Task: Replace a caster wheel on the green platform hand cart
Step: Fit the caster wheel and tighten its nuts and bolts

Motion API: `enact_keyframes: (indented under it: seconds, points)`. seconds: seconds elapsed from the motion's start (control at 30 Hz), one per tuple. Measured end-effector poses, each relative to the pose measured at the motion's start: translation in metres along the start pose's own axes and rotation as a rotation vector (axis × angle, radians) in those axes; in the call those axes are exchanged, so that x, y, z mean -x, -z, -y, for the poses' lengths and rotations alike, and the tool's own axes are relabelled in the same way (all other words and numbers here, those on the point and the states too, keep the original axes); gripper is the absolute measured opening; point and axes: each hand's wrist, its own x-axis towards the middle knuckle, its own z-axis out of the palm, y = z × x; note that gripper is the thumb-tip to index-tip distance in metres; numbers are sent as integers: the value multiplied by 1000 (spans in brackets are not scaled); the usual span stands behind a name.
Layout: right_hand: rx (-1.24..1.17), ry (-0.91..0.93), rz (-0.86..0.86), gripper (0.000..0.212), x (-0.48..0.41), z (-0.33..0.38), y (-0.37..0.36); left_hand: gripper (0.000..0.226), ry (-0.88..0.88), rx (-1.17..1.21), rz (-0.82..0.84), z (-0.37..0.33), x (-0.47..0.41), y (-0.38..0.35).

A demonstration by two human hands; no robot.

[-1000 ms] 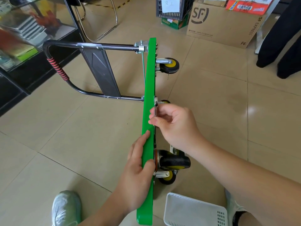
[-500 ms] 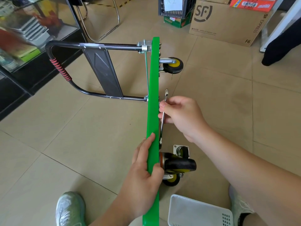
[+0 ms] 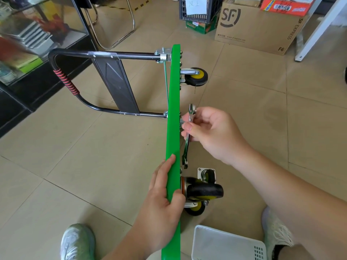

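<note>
White perforated plastic basket [image 3: 225,244] nearest, on the tile floor [image 3: 75,147] between the sneakers; likely the parts bin.

Green platform hand cart [image 3: 173,109] stands on its long edge, underside facing right, so the wheel mounts are reachable. Left hand [image 3: 161,199] grips the near top edge of the deck, fingers on the left face and thumb over the right, probably to stop it tipping. Deck is smooth glossy green plastic, a thin slab seen edge-on.

Just past that hand is a mounted caster [image 3: 204,191]: black rubber tyre, yellow hub, plated steel fork. Beside it on the floor lies a loose caster [image 3: 207,174] with a square drilled mounting plate. Old or new, cannot tell.

Right hand [image 3: 212,132] pinches a bright steel combination wrench [image 3: 187,137] mid-shank, held parallel to the underside, lower end close to the deck above the mounted caster. On a nut or not, cannot tell. My read: fastener work on a mount is in hand.

Farther along: far caster [image 3: 196,76] bolted on, and a folding black tube handle [image 3: 122,55] with red wrap sticking out left. At the back, an SF Express cardboard box [image 3: 259,29].
</note>
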Motion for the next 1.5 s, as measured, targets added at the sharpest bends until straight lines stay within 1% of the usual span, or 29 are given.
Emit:
enact_keyframes:
  seconds: [0.1,0.2,0.3,0.47,0.77,0.93,1.1,1.23,1.37,1.5]
  points:
    - [-6,53,35,23,14,0,2,75,3,1,14,-1,0,0]
    - [-96,78,17,18,24,-2,3,72,2,20,13,-2,1,-1]
    - [-121,122,-3,17,32,-2,0,72,-11,18,-3,-2,1,-3]
    - [-72,185,-49,19,38,-3,-5,73,0,8,-22,0,1,-4]
    - [-36,192,-34,20,40,-3,-14,72,-10,1,-21,2,0,-3]
    - [-14,199,-78,21,36,-4,-15,71,-21,6,-26,2,0,-4]
    - [9,297,-29,22,49,-6,-16,73,-20,5,-38,2,-1,-5]
    - [5,341,-48,21,52,-12,-16,73,-26,-7,-47,2,-1,-5]
    - [34,374,18,17,57,-16,-19,71,-30,-18,-40,4,-1,-6]
    - [55,398,-7,13,59,-18,-22,67,-36,-22,-48,7,-2,-7]
